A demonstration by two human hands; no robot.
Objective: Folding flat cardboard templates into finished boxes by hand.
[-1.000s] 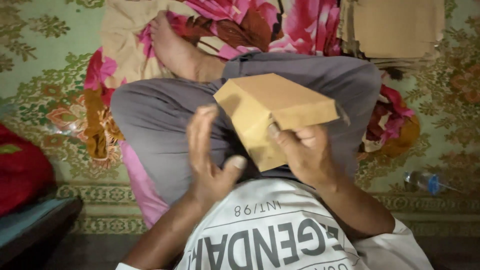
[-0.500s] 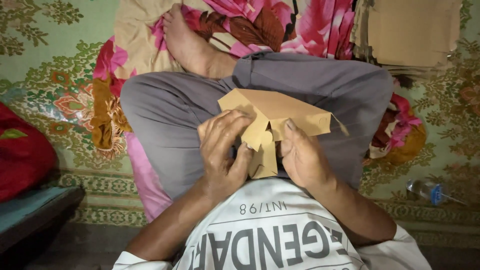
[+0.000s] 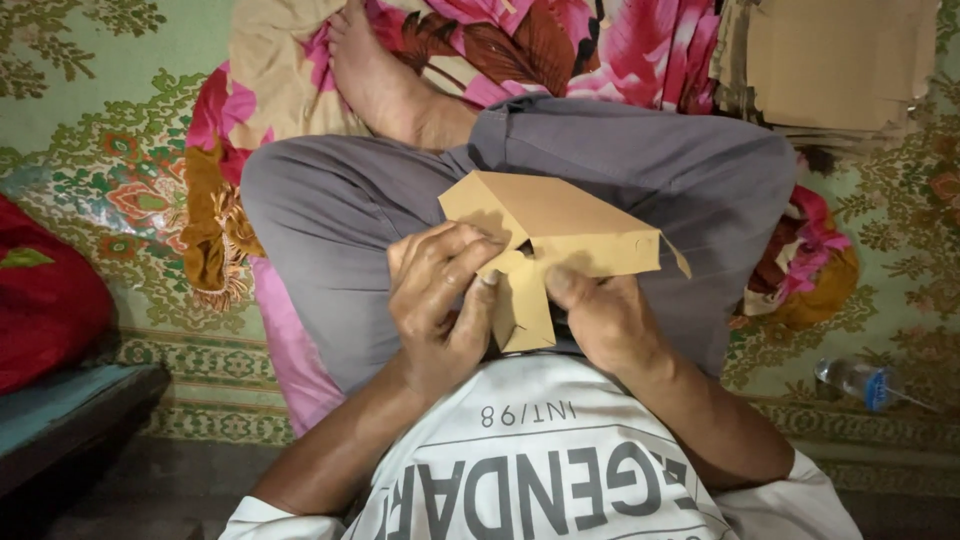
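Two hands hold one brown paper piece (image 3: 560, 225), partly folded, at the centre of the frame above the person's crossed legs. Left hand (image 3: 440, 305): fingers curled shut over the lower left part of the paper, fingertips pressing a fold near its middle. Right hand (image 3: 605, 320): closed on the paper from below, thumb lying against the underside of the flat upper panel. A narrow flap of the paper hangs down between the two hands, just above the white printed shirt (image 3: 540, 470). Grey trousers (image 3: 640, 170) cover the bent knees behind the paper; a bare foot (image 3: 375, 75) rests at upper centre on a pink floral cloth (image 3: 620, 45). Stack of flat brown sheets (image 3: 830, 60): upper right corner, well apart from the hands. Clear plastic bottle (image 3: 850, 380): lying on the green patterned mat (image 3: 90, 130) at the right edge. Red cushion (image 3: 45, 295): left edge, beside a dark low ledge at lower left.
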